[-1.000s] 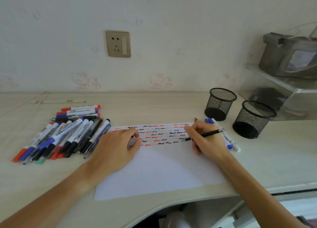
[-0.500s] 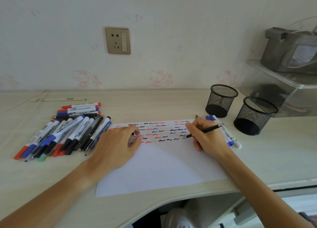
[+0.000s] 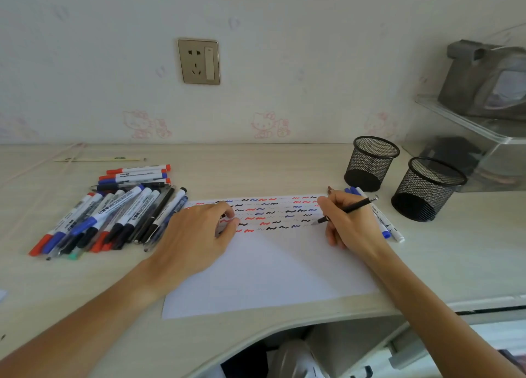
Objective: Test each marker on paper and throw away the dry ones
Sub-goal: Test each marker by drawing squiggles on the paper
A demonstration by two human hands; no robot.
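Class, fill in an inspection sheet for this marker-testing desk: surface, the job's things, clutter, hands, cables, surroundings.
Surface: pale wooden desk, its front edge curved.
Job's things: white paper with rows of red, blue and black squiggles along its far edge; pile of markers to the left; a few markers lying behind the right hand; two black mesh pen cups at the right, contents not visible.
Clutter: thin stick near the wall.
Hands: left hand rests on the paper; right hand grips a black pen, tip at the paper.
Cables: nothing seen.
Surroundings: wall socket; clear shelf holding a grey object.
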